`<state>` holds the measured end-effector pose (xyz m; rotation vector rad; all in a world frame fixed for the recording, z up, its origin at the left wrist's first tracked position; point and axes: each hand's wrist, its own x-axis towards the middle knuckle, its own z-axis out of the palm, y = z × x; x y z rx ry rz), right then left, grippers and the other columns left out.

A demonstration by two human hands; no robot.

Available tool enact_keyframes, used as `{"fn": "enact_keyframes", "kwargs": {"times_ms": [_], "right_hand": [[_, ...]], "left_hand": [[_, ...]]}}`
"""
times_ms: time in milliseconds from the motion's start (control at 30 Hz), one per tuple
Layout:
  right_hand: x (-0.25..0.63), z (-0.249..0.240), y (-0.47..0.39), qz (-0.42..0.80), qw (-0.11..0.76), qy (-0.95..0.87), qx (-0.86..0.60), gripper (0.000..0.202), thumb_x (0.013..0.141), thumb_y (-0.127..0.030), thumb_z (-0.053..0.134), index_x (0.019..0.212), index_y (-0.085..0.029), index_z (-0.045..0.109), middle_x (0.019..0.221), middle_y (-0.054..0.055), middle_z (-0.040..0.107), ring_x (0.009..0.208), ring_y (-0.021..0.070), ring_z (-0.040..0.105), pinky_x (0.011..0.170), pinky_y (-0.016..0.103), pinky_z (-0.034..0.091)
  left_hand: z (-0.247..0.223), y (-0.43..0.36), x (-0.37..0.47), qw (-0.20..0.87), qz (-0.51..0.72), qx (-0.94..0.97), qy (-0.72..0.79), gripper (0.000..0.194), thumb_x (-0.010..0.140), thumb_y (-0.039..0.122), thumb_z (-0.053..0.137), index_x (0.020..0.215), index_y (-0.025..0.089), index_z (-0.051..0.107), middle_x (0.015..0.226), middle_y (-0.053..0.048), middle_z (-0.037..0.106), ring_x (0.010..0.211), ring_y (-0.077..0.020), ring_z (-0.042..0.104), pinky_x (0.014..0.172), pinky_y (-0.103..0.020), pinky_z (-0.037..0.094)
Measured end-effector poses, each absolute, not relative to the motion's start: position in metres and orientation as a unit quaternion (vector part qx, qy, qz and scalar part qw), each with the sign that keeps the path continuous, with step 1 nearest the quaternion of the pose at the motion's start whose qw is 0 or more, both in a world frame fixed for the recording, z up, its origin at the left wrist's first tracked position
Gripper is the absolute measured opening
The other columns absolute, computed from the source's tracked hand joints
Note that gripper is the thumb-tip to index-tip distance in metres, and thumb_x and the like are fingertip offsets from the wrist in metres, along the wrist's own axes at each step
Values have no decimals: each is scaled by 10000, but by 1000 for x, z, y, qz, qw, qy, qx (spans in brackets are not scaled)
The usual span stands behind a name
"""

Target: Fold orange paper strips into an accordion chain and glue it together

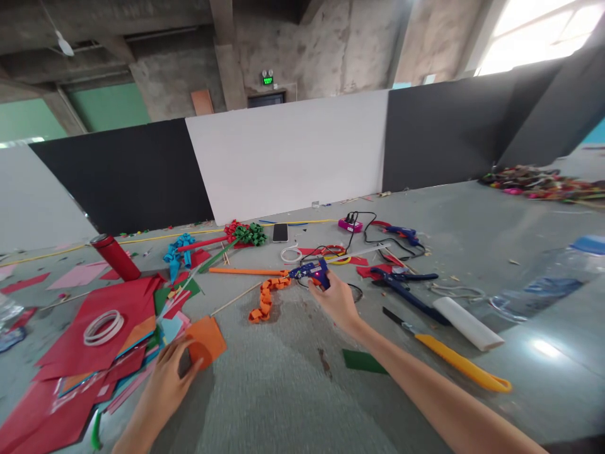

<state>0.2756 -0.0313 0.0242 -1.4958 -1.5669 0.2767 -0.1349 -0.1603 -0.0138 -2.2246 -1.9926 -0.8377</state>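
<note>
Our two hands (pixel 165 375) work well apart, left hand at eight o'clock from the right, with twelve o'clock pointing straight ahead of us. Our left hand pinches the orange paper (pixel 208 342) between thumb and fingers, so the paper juts out at its two o'clock, near the floor. Our right hand (pixel 336 296) is wrapped around the handle of a blue glue gun (pixel 309 271), whose nozzle points toward nine o'clock. Right beside that nozzle lies the upper end of an orange paper chain (pixel 265 299), next to the tip of an orange stick (pixel 248 272); we cannot tell whether the nozzle touches either one. Seen from our left hand, the chain lies at two o'clock; from our right, at nine, and so between the two, held by neither. At our left hand's ten o'clock spread red sheets (pixel 89 359), with a red bottle (pixel 117 257) beyond at eleven. From our right hand, we see a phone (pixel 280 232) at eleven o'clock, a yellow-handled knife (pixel 458 362) at four, and a green strip (pixel 363 360) at five, close to our forearm.
</note>
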Motion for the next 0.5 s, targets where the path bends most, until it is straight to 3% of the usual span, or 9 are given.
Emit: {"fn": "enact_keyframes", "kwargs": {"times_ms": [167, 500], "right_hand": [[275, 21, -31, 113, 457, -638, -609, 301, 831, -474, 559, 932, -198, 623, 661, 25, 663, 581, 209, 600, 564, 266, 357], [275, 18, -31, 115, 450, -644, -608, 308, 844, -473, 546, 942, -192, 624, 691, 47, 675, 607, 224, 612, 583, 279, 368]], "left_hand": [[-19, -165, -137, 27, -211, -731, -649, 547, 826, 569, 602, 1217, 188, 626, 1325, -131, 631, 1291, -330, 536, 1048, -509, 473], [-16, -159, -145, 24, -234, -741, -629, 410, 888, 491, 510, 1121, 201, 684, 1212, -131, 698, 1162, -312, 636, 1006, -502, 508]]}}
